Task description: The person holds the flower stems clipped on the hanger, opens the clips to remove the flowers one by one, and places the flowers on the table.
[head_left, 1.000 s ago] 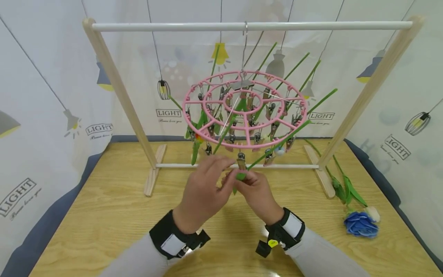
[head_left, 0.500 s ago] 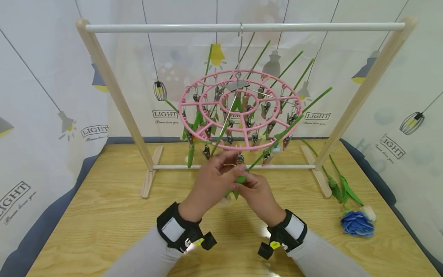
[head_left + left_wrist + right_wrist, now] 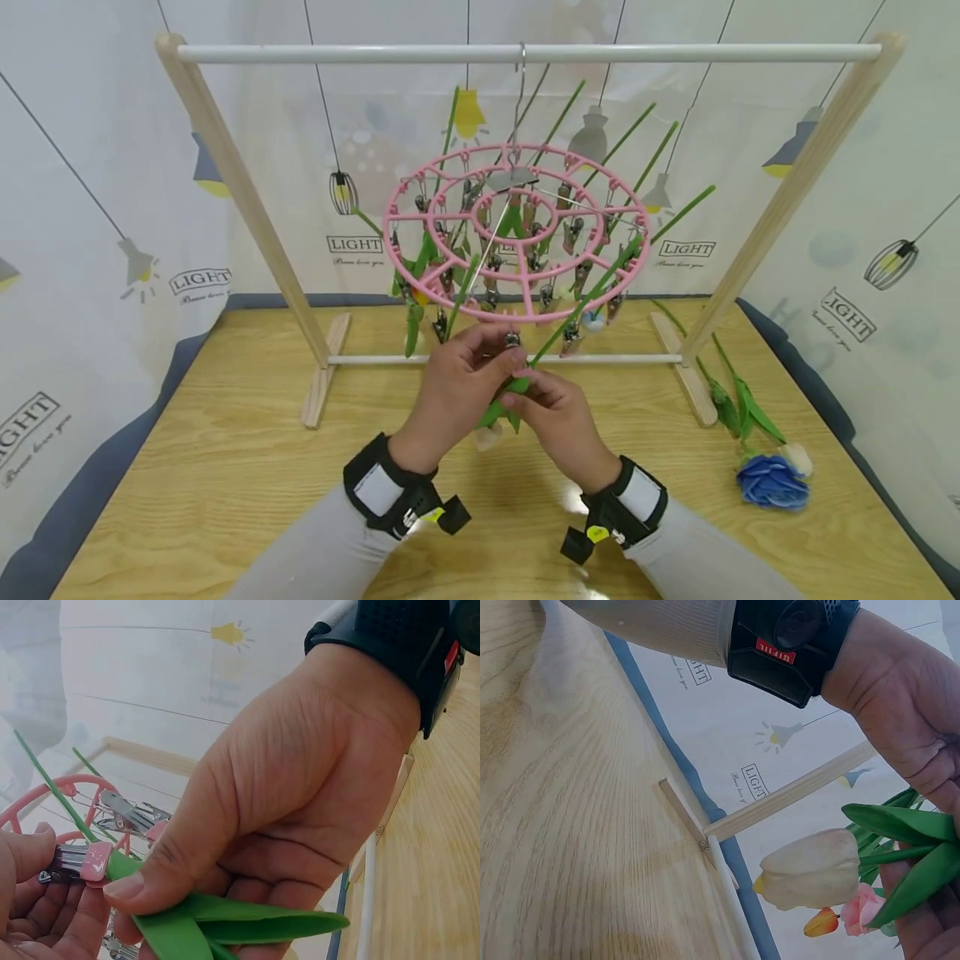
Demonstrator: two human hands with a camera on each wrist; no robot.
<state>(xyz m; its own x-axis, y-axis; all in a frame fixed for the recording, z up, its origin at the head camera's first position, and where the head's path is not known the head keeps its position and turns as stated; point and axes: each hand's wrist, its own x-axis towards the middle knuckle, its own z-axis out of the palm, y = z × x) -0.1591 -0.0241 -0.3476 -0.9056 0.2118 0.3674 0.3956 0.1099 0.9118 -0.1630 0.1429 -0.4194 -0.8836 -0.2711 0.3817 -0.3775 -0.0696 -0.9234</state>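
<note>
My left hand (image 3: 457, 387) pinches a metal clip (image 3: 513, 340) with pink tips, which hangs at the front rim of a pink round hanger (image 3: 528, 317). In the left wrist view, the clip's pink tips (image 3: 96, 860) sit against a green stem (image 3: 75, 817); whether they bite on it, I cannot tell. My right hand (image 3: 558, 425) grips that flower at its leaves (image 3: 517, 386), thumb in front. It is a white tulip (image 3: 810, 870), head hanging down, stem slanting up to the right past the rim.
The hanger hangs by a hook from the white rail (image 3: 337, 55) of a wooden-legged rack. Several clips and flowers dangle from it, green stems sticking out. A blue flower (image 3: 772, 482) and a white one (image 3: 797, 458) lie on the table (image 3: 225, 500) at right.
My left fingers, half spread beside the clip a second ago, have closed on it. The white tulip head has come into view below the hands. My right hand keeps its hold.
</note>
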